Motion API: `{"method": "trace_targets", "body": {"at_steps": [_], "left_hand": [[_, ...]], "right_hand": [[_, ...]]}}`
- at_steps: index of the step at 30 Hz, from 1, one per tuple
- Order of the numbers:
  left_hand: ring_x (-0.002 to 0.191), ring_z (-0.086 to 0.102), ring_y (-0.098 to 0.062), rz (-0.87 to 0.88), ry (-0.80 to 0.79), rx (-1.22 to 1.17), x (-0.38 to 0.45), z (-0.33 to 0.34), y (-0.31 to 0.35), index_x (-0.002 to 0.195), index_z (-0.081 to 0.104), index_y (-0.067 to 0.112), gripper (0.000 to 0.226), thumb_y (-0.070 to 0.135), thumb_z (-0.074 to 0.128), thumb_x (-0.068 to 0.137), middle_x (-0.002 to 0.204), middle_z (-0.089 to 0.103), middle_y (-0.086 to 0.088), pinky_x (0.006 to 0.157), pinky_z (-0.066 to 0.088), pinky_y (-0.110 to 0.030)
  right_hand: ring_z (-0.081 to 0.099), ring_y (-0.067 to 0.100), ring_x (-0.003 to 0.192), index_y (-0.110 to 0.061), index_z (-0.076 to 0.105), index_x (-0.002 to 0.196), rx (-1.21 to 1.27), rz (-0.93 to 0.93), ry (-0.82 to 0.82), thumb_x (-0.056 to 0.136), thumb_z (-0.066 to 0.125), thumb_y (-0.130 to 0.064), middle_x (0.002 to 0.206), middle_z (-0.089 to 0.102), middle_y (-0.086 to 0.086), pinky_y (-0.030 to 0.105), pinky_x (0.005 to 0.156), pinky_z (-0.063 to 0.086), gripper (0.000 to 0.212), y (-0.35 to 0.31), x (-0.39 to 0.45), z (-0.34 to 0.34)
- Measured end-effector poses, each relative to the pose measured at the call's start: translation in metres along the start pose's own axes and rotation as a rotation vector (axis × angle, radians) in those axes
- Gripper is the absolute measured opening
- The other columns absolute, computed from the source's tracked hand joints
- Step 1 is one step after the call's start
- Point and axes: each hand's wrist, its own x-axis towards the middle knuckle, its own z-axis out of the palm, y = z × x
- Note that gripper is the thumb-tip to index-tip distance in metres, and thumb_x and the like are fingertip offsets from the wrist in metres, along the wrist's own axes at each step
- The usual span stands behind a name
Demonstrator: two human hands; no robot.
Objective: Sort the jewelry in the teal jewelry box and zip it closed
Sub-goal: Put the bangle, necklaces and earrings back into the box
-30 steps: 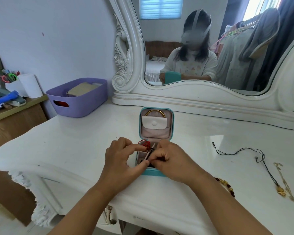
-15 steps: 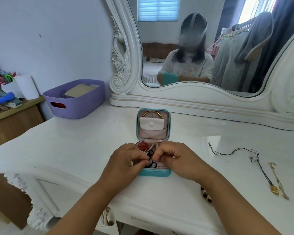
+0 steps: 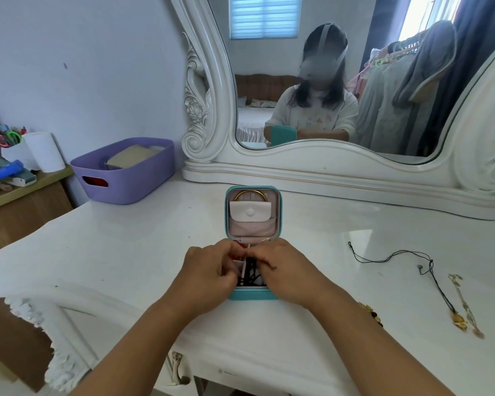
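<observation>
Near the front edge of the white glossy table [image 3: 126,252], two bare forearms reach forward and the hands meet over the lower tray of the small teal zip-around jewelry box [image 3: 252,295]. The left hand [image 3: 209,277] has its fingers curled down into the tray; the right hand [image 3: 286,274] is curled in the same way, with its fingertips close to those of the left. Between them lies a bundle of thin black cords [image 3: 249,274], and a small red piece [image 3: 240,245] shows just behind the fingers. Both hands seem to pinch something there, but I cannot tell exactly what each one grips.

Close to the right forearm, a beaded brown and gold bracelet [image 3: 373,312] lies partly hidden. Toward the right edge of the table lie a long black cord necklace with a small amber pendant [image 3: 437,290] and, just beside it, a thin gold chain [image 3: 466,305].

Behind the hands, the lid of the box stands open and upright, with a pale pink lining, a white snap pocket [image 3: 250,211] and a gold bangle [image 3: 251,194] tucked above it.

Farther back, at the left rear corner, stands a lilac plastic basket [image 3: 132,181]. Along the rear edge stands a large mirror in a carved white frame [image 3: 212,110].
</observation>
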Motion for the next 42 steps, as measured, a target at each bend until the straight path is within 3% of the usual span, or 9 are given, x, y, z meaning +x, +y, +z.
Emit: {"method": "trace_targets", "body": {"at_steps": [5, 8, 14, 19, 24, 29, 33, 38, 42], "left_hand": [[0.083, 0.047, -0.01, -0.002, 0.172, 0.211, 0.004, -0.002, 0.002, 0.093, 0.07, 0.03, 0.02, 0.029, 0.072, 0.073, 0.086, 0.053, 0.011, 0.079, 0.031, -0.029], [0.091, 0.044, -0.01, -0.046, 0.16, 0.292, 0.006, -0.005, 0.002, 0.088, 0.072, 0.032, 0.02, 0.043, 0.072, 0.072, 0.091, 0.051, 0.009, 0.078, 0.022, -0.026], [0.098, 0.039, -0.012, 0.008, 0.01, 0.393, 0.01, -0.012, 0.001, 0.096, 0.067, 0.035, 0.023, 0.049, 0.062, 0.078, 0.094, 0.045, 0.009, 0.083, 0.024, -0.028], [0.089, 0.039, -0.01, 0.021, 0.001, 0.316, 0.015, -0.011, 0.002, 0.079, 0.07, 0.03, 0.013, 0.042, 0.064, 0.079, 0.087, 0.048, 0.009, 0.077, 0.023, -0.027], [0.09, 0.046, -0.012, 0.004, 0.072, 0.319, 0.014, -0.007, 0.003, 0.074, 0.071, 0.028, 0.014, 0.041, 0.066, 0.078, 0.087, 0.056, 0.008, 0.076, 0.023, -0.027], [0.084, 0.048, -0.011, -0.014, 0.116, 0.279, 0.007, -0.003, 0.002, 0.074, 0.069, 0.031, 0.01, 0.041, 0.066, 0.077, 0.084, 0.054, 0.011, 0.075, 0.024, -0.027], [0.08, 0.05, -0.006, -0.082, 0.044, 0.12, 0.002, -0.008, 0.001, 0.076, 0.057, 0.04, 0.013, 0.036, 0.069, 0.073, 0.089, 0.052, 0.015, 0.079, 0.036, -0.029], [0.086, 0.051, -0.012, -0.13, -0.021, 0.136, 0.003, -0.008, 0.007, 0.075, 0.054, 0.04, 0.018, 0.035, 0.071, 0.072, 0.095, 0.051, 0.011, 0.087, 0.04, -0.033], [0.086, 0.052, -0.011, -0.161, 0.017, 0.099, 0.002, -0.01, 0.006, 0.084, 0.06, 0.034, 0.02, 0.037, 0.074, 0.07, 0.099, 0.052, 0.009, 0.087, 0.044, -0.037]], "right_hand": [[0.056, 0.031, 0.098, -0.026, 0.064, 0.114, -0.088, 0.018, 0.016, 0.082, 0.034, -0.024, 0.107, 0.069, 0.005, 0.042, 0.079, 0.051, 0.044, 0.002, 0.006, 0.008], [0.058, 0.029, 0.098, -0.023, 0.066, 0.109, -0.039, 0.03, 0.008, 0.08, 0.036, -0.025, 0.106, 0.07, 0.002, 0.042, 0.08, 0.051, 0.042, 0.001, 0.006, 0.007], [0.06, 0.02, 0.094, -0.022, 0.066, 0.106, 0.017, 0.0, -0.006, 0.081, 0.043, -0.021, 0.1, 0.07, -0.003, 0.041, 0.08, 0.051, 0.034, 0.002, 0.003, 0.002], [0.062, 0.015, 0.094, -0.027, 0.065, 0.109, 0.05, -0.006, -0.032, 0.081, 0.043, -0.023, 0.1, 0.07, -0.006, 0.037, 0.08, 0.052, 0.035, 0.001, 0.002, 0.002], [0.056, -0.012, 0.07, -0.027, 0.063, 0.114, 0.298, 0.099, 0.021, 0.086, 0.057, -0.006, 0.091, 0.064, -0.018, 0.003, 0.066, 0.042, 0.035, 0.004, -0.006, -0.007], [0.047, -0.003, 0.053, -0.024, 0.064, 0.108, 0.336, 0.162, 0.083, 0.084, 0.056, 0.0, 0.068, 0.053, -0.017, 0.006, 0.054, 0.039, 0.034, 0.011, -0.01, -0.009], [0.052, -0.014, 0.062, -0.022, 0.066, 0.102, 0.338, 0.17, 0.135, 0.085, 0.051, 0.005, 0.075, 0.054, -0.023, 0.002, 0.06, 0.039, 0.035, 0.013, -0.016, -0.017], [0.053, -0.013, 0.066, -0.021, 0.067, 0.102, 0.321, 0.169, 0.167, 0.087, 0.054, -0.002, 0.094, 0.064, -0.012, 0.001, 0.064, 0.039, 0.027, 0.015, -0.022, -0.021], [0.051, -0.014, 0.058, -0.017, 0.069, 0.098, 0.313, 0.19, 0.187, 0.088, 0.054, -0.003, 0.063, 0.058, -0.027, 0.002, 0.057, 0.037, 0.023, 0.017, -0.034, -0.033]]}}
